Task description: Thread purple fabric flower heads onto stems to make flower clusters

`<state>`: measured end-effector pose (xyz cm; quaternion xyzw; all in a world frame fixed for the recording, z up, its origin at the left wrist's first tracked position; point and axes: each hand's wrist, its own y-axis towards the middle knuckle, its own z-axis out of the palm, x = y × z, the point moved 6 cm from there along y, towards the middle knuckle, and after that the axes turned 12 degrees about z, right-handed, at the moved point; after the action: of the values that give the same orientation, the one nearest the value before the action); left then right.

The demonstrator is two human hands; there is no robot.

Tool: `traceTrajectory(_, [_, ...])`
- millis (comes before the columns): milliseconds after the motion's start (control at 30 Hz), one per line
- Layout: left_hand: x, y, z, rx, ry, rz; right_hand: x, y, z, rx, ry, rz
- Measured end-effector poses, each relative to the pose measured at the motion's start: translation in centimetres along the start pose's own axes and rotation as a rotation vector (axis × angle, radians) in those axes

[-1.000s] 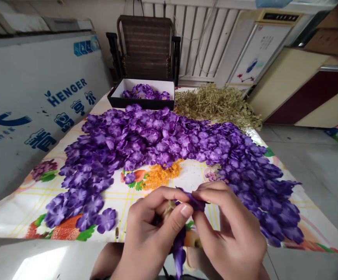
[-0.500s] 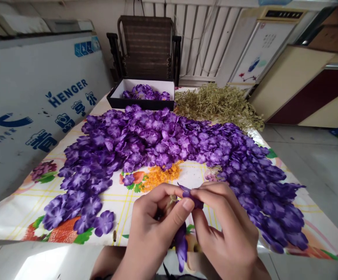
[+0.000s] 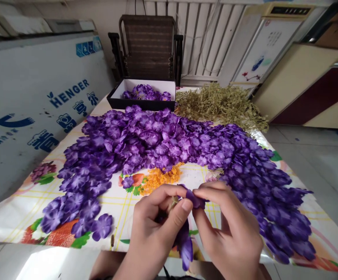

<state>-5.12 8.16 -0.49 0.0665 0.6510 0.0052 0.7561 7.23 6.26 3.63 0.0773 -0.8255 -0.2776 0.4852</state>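
My left hand point(image 3: 160, 229) is closed around a pale green stem point(image 3: 173, 202), with more purple petals point(image 3: 185, 249) hanging below the palm. Between the two hands is a purple artificial flower petal piece point(image 3: 196, 200), pinched at its right side by the thumb and forefinger of my right hand point(image 3: 230, 225). The left thumb and forefinger touch its other side. Just beyond my hands lies a small heap of orange flower centres point(image 3: 164, 178). A broad pile of loose purple petal pieces point(image 3: 151, 136) curves around them on the table.
A black box with white lining point(image 3: 141, 105) holds purple flowers at the back. Beside it sits a heap of green plastic stems point(image 3: 221, 105). The fruit-patterned tablecloth point(image 3: 122, 217) covers the table. A folding chair point(image 3: 148, 46) stands behind, and a white freezer point(image 3: 26, 97) at left.
The petal piece between my fingers has turned slightly, and my right hand has shifted a little to the right. The view has moved slightly. Both hands keep their grip.
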Motion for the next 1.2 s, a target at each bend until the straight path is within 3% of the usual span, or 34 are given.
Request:
traceTrajectory(767, [0.3,1.3,1.0,0.046,-0.116,-0.051,-1.9,0.4,0.5,0.133,0.161,0.144])
traceTrajectory(1200, [0.5,0.7,1.1,0.022,-0.200,-0.166,-0.9,0.0,0.2,0.074,0.011,-0.076])
